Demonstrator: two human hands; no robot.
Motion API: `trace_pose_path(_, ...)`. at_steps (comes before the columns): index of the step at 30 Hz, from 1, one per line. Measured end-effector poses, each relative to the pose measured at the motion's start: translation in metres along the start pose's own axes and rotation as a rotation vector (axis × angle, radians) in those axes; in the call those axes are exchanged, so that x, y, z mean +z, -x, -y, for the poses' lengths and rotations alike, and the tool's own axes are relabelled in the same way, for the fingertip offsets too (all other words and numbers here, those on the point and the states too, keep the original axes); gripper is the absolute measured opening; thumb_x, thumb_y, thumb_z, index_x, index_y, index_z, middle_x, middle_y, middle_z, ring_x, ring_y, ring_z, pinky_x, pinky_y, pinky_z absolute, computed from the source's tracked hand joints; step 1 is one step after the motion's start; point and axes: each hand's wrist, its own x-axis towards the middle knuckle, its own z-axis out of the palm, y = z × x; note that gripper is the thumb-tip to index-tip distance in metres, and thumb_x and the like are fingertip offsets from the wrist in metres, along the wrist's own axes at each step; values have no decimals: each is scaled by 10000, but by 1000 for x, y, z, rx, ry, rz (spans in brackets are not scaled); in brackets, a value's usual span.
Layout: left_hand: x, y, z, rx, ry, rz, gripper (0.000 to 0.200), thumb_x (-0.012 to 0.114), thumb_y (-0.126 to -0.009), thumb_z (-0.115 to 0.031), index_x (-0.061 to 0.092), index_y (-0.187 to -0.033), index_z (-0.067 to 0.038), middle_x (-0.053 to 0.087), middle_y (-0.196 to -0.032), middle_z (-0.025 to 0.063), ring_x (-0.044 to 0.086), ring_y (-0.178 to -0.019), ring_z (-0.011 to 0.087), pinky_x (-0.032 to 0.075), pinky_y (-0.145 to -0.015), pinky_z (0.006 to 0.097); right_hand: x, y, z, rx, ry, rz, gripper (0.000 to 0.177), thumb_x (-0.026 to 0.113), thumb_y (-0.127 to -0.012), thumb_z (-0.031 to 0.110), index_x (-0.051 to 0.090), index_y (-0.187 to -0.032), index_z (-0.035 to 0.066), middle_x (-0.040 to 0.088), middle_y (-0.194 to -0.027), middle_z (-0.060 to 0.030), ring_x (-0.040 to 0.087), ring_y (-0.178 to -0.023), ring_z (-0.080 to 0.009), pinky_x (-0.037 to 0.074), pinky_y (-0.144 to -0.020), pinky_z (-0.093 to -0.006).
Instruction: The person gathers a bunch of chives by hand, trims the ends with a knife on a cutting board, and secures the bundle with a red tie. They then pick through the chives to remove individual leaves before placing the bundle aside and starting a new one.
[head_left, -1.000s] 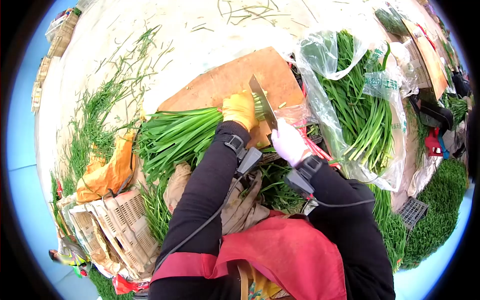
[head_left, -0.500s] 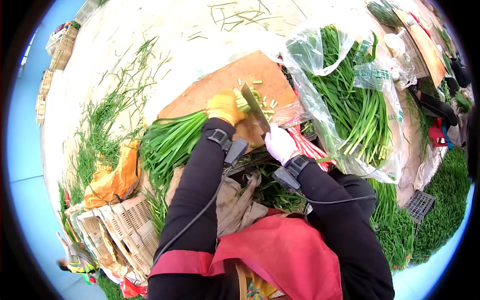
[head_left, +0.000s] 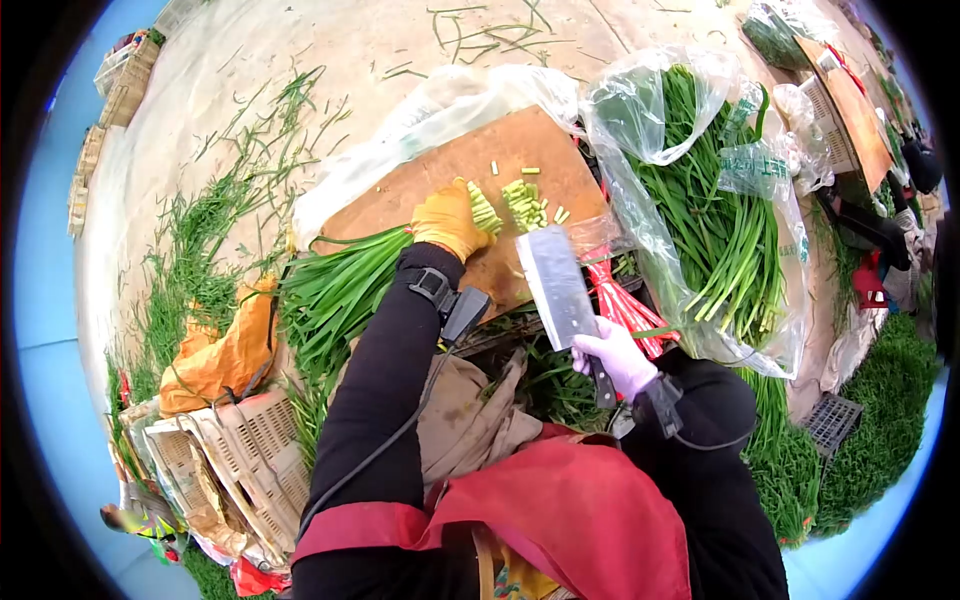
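My left hand (head_left: pixel 449 219), in an orange glove, is closed around a bunch of green garlic chives (head_left: pixel 345 275) lying across the wooden board (head_left: pixel 400 180). The cut stalk ends poke out on the right of the glove, and the long leaves hang off the board's left edge. Short cut pieces (head_left: pixel 524 204) lie in a small heap just right of those ends. My right hand (head_left: pixel 617 354), in a pale lilac glove, grips the dark handle of a cleaver (head_left: pixel 558 285). Its broad blade lies turned flat over the board's lower right edge, apart from the bunch.
Right of the board, a clear plastic bag (head_left: pixel 625 140) holds more chives. Red-and-white ties (head_left: pixel 615 300) lie between bag and board. Plastic crates (head_left: pixel 250 455) and an orange sack (head_left: pixel 215 355) stand at left. Loose leaves litter the floor. A person (head_left: pixel 150 515) is at the lower left.
My right hand has drawn the cleaver away from the stalk ends, down and to the right, and the blade has turned to show its flat side. My left hand stays on the bunch.
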Motion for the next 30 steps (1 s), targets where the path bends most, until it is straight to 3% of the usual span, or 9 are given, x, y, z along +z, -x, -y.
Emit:
trace_pose_path(4, -10, 3, 6, 11, 48, 71, 955, 869, -590, -458, 474, -1349, -31, 656, -1131, 169, 645, -1056, 329, 535, -858, 415, 12, -15, -30, -313, -260, -271, 106, 587, -936, 100, 543, -1018, 49, 611, -757, -23, 615, -614, -127, 498, -553, -254)
trace_pose_path(6, -10, 5, 5, 17, 28, 82, 953, 873, -585, -461, 476, -1339, -33, 657, -1124, 168, 643, -1059, 332, 534, -857, 418, 30, -34, -29, -316, -254, -469, 90, 562, -963, 108, 525, -1031, 63, 601, -782, -23, 605, -625, -123, 514, -549, -261)
trace_pose_path(12, -11, 20, 25, 73, 72, 117, 950, 880, -573, -450, 483, -1326, -26, 643, -1146, 182, 623, -1089, 341, 516, -889, 426, 67, -82, -48, -359, -344, -510, 90, 546, -970, 110, 502, -1041, 75, 608, -824, -33, 622, -665, -127, 519, -585, -266)
trace_pose_path(17, -9, 27, 67, 47, 145, 91, 1011, 876, -572, -446, 453, -1375, -2, 618, -1207, 195, 611, -1106, 341, 497, -920, 407, 92, -95, -27, -393, -358, -408, 99, 590, -898, 3, 564, -993, 7, 634, -848, -33, 613, -712, -135, 537, -705, -302)
trace_pose_path(21, -6, 31, 78, 44, 176, 32, 1047, 870, -574, -461, 426, -1403, 0, 613, -1216, 203, 609, -1109, 341, 495, -923, 406, 110, -115, -6, -314, -285, -379, 117, 627, -899, 96, 570, -996, 66, 657, -847, -24, 660, -742, -130, 518, -635, -277)
trace_pose_path(30, -7, 31, 100, 43, 271, -10, 1053, 846, -584, -447, 407, -1423, 15, 624, -1201, 199, 621, -1089, 334, 503, -908, 399, 129, -183, 36, -362, -217, -393, 159, 623, -907, 131, 540, -1017, 52, 663, -858, -52, 652, -681, -142, 536, -470, -301)
